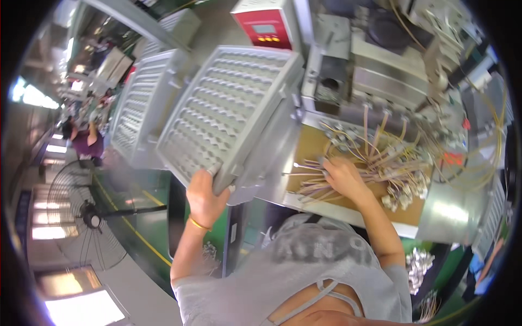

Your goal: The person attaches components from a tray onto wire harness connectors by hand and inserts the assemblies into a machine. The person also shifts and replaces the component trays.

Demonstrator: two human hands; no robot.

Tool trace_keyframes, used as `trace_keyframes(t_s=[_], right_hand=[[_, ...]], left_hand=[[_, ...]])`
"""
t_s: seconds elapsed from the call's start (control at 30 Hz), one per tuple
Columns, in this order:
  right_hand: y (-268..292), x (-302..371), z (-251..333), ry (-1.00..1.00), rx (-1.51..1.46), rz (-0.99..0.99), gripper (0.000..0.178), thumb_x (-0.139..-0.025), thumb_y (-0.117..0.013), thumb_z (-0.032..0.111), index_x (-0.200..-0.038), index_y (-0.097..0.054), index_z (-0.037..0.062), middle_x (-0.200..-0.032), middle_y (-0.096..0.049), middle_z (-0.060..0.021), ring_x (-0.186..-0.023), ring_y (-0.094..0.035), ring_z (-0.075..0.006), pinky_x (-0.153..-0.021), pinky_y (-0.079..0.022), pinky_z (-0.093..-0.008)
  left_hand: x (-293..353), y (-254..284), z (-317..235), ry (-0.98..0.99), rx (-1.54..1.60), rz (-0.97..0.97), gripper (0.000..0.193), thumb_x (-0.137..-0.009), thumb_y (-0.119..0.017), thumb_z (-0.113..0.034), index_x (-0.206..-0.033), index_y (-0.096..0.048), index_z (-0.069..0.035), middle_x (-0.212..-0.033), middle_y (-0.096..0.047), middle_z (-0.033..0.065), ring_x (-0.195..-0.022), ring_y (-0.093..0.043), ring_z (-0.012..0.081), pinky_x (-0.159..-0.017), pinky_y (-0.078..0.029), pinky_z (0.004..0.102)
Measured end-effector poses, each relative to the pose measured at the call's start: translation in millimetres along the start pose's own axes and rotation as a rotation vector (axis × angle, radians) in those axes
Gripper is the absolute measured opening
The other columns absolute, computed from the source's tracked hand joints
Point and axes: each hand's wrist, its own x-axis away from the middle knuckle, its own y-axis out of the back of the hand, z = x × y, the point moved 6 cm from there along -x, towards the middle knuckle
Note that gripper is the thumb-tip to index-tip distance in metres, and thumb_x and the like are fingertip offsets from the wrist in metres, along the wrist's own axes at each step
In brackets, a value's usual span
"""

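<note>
My left hand [207, 198] is closed on the near corner of a grey plastic tray [231, 92] with rows of wavy-edged slots. The tray stands tilted on the metal bench. My right hand [343, 176] lies on a pile of thin wires with metal ends [375, 171], its fingers curled together. What the fingers hold is hidden among the wires. Beneath the pile is a brown board [307, 144]. Small metal parts [399, 194] are clustered at the pile's right.
A second slotted tray [142, 103] stands to the left. Behind are a red-fronted box with a display [265, 28] and a metal machine [389, 76]. A black fan [92, 214] stands at left. A person in purple [89, 142] is far off.
</note>
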Motion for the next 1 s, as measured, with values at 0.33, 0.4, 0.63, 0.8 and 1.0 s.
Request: trace_keyframes(t_s=[0.33, 0.4, 0.63, 0.8, 1.0], right_hand=[[1.3, -6.6, 1.1, 0.155, 0.031, -0.115, 0.004, -0.064, -0.054, 0.003, -0.067, -0.052, 0.0017, -0.066, -0.047, -0.0121, -0.064, -0.05, -0.0287, -0.056, -0.04, -0.0378], [7.9, -10.1, 2.2, 0.104, 0.014, -0.059, 0.005, -0.064, -0.056, 0.003, -0.068, -0.053, 0.0015, -0.067, -0.047, -0.0126, -0.064, -0.05, -0.0297, -0.055, -0.04, -0.0381], [14.0, -14.7, -7.1, -0.139, -0.284, -0.006, 0.007, -0.067, -0.057, 0.003, -0.073, -0.054, 0.0009, -0.066, -0.045, -0.0135, -0.06, -0.048, -0.0288, -0.052, -0.038, -0.0357], [25.0, -18.4, -13.3, -0.366, -0.491, 0.057, 0.01, -0.068, -0.057, 0.006, -0.075, -0.052, 0.0012, -0.066, -0.048, -0.0129, -0.059, -0.047, -0.0278, -0.054, -0.04, -0.0337], [37.0, -33.8, -2.5, -0.221, -0.153, 0.196, 0.007, -0.068, -0.057, 0.005, -0.073, -0.054, 0.0004, -0.064, -0.051, -0.0127, -0.06, -0.052, -0.0289, -0.055, -0.043, -0.0354]], left_hand=[[-51.7, 137.2, 58.2, 0.158, 0.729, -0.483, 0.051, -0.065, -0.066, -0.008, -0.11, -0.045, 0.006, -0.094, -0.052, 0.0064, -0.085, -0.05, 0.0129, -0.074, -0.041, 0.0246], [-83.0, 141.8, 79.3, 0.173, 0.792, -0.619, 0.052, -0.064, -0.064, -0.005, -0.111, -0.044, 0.006, -0.095, -0.052, 0.0058, -0.083, -0.05, 0.0116, -0.074, -0.041, 0.0247], [-286.5, 56.0, 126.8, 0.015, 0.747, -0.569, 0.044, -0.063, -0.073, -0.013, -0.098, -0.053, 0.003, -0.084, -0.059, 0.0068, -0.073, -0.053, 0.0124, -0.067, -0.044, 0.0248], [-385.1, -93.4, 153.2, 0.19, 0.09, -0.39, 0.052, -0.059, -0.069, -0.033, -0.097, -0.052, -0.002, -0.089, -0.059, 0.0202, -0.086, -0.057, 0.0344, -0.074, -0.045, 0.04], [-432.9, -229.6, 136.5, 0.246, -0.059, 0.037, 0.038, -0.071, -0.057, -0.029, -0.101, -0.054, -0.005, -0.097, -0.059, 0.0161, -0.092, -0.056, 0.0304, -0.077, -0.046, 0.0367]])
